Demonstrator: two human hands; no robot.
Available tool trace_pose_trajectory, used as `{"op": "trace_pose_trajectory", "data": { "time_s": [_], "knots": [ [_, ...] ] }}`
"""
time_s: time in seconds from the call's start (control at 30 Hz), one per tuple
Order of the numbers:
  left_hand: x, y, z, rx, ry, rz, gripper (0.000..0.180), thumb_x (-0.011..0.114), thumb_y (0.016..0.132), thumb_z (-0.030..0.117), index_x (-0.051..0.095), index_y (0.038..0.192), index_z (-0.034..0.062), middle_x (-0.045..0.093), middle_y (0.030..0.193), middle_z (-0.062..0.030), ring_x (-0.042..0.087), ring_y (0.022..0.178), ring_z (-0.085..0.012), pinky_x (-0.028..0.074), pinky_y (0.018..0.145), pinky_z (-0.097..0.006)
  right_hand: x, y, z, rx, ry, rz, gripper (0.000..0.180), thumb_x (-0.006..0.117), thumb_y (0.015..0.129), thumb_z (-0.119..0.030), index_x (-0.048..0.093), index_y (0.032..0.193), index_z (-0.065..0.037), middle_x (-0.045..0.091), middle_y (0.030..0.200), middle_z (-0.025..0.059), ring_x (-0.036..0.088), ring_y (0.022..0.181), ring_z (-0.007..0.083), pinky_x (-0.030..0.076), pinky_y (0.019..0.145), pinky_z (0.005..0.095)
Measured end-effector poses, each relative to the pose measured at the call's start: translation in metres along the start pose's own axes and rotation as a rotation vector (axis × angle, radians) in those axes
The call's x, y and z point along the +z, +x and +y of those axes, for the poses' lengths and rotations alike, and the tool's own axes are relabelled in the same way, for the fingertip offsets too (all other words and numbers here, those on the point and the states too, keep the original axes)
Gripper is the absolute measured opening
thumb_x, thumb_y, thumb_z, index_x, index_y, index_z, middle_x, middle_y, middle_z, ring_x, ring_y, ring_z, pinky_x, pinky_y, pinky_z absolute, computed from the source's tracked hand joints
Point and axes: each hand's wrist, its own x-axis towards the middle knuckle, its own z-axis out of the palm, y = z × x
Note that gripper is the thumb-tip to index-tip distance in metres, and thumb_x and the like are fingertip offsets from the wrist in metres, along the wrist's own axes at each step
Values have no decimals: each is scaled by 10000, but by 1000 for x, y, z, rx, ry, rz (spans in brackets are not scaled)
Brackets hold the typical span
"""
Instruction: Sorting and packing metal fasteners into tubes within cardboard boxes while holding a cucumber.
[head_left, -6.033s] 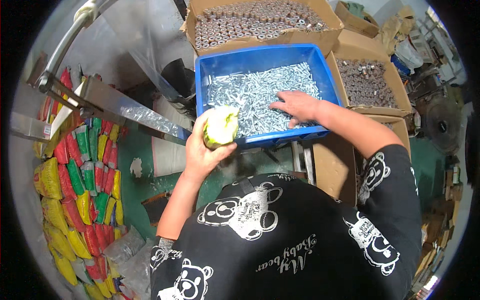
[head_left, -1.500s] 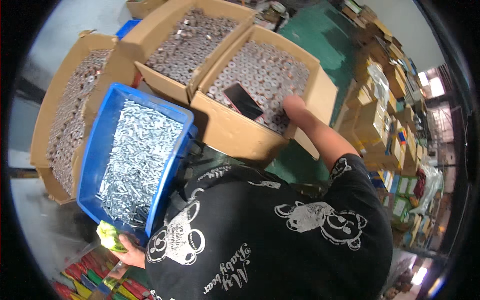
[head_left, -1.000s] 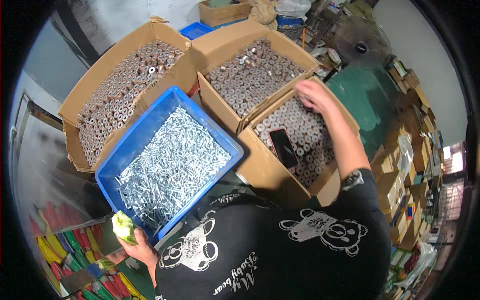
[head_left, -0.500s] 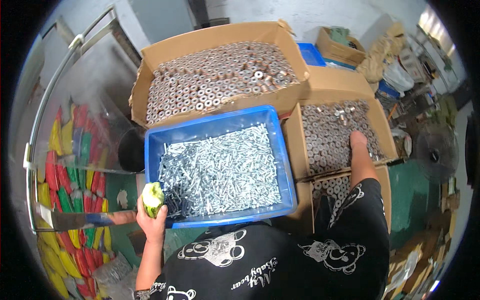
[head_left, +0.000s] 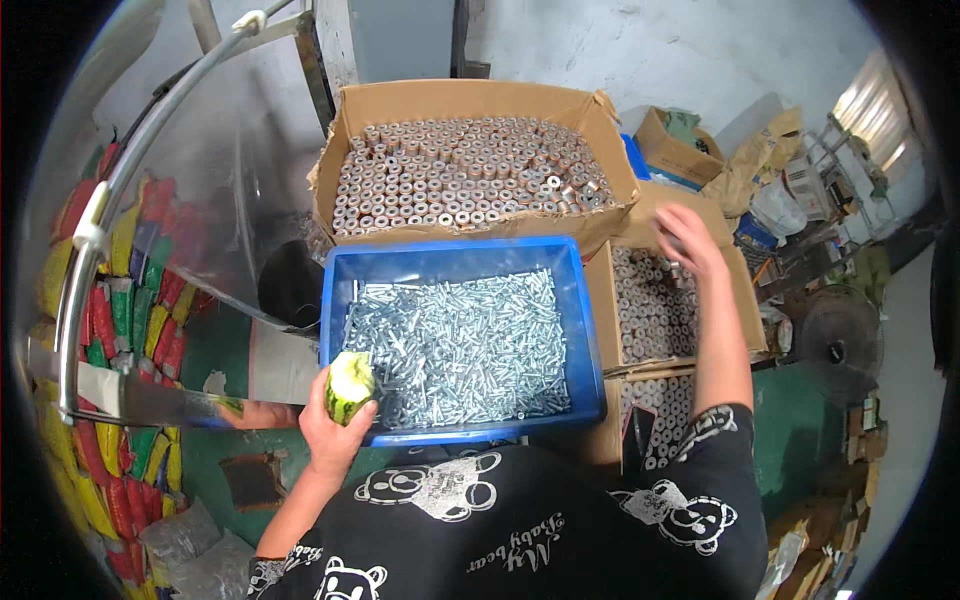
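One green fruit (head_left: 350,390) clasped in left hand (head_left: 330,435) by blue bin (head_left: 590,350) — right hand (head_left: 692,243) over cylinder carton (head_left: 602,310) — can't tell its grip.

On the front of your black shirt (head_left: 600,570), near you, slanting white lettering (head_left: 520,548) spells a short, readable phrase. Smaller lines mark the belly of the bear print (head_left: 437,488) just left of it, too tiny to make out. Printing on the coloured packets (head_left: 122,312) at the left is also unreadable.
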Motion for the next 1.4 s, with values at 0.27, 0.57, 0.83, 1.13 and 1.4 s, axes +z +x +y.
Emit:
{"op": "trace_pose_trajectory", "data": {
  "time_s": [0.27, 0.57, 0.83, 1.13, 1.4],
  "knots": [
    [-6, 0, -8, 48, -80, -58, 655, 814, 681, 207, 491, 1204, -19, 654, 964, -167, 662, 849, -214, 522, 770, -320, 183, 162, -18, -39, -1420, 180, 249, 589, 795, -212, 697, 936, -37, 661, 997, 190, 641, 939, 340, 516, 818, 441],
    [-19, -4, -15, 90, -94, -86, 674, 806, 694, 283, 469, 1226, 42, 657, 929, -183, 679, 835, -284, 541, 724, -351, 292, 97, -80, -279, -1387, 331, 234, 553, 851, -206, 658, 843, 3, 668, 921, 193, 644, 929, 348, 514, 791, 458],
    [-10, 2, -9, 229, -104, -53, 629, 791, 718, 288, 491, 1209, 35, 651, 959, -193, 674, 846, -309, 535, 731, -364, 461, 84, -66, -100, -213, -299, 350, 600, 831, -204, 602, 1118, -5, 649, 1004, 218, 652, 864, 349, 503, 812, 400],
    [-8, -9, -19, 204, 34, 92, 669, 813, 666, 292, 524, 1189, -9, 638, 1004, -205, 649, 897, -333, 512, 793, -381, 272, -6, 44, -374, -1244, -632, 337, 631, 791, -214, 615, 1091, -60, 652, 901, 196, 614, 884, 384, 487, 814, 455],
    [2, 6, -1, 282, 219, 33, 584, 782, 704, 270, 531, 1127, -42, 566, 1037, -184, 580, 941, -323, 464, 833, -375, 233, -38, 108, -580, -1360, -460, 226, 583, 808, -153, 622, 1015, -71, 567, 1070, 151, 584, 981, 354, 500, 804, 448]
  ]
}}
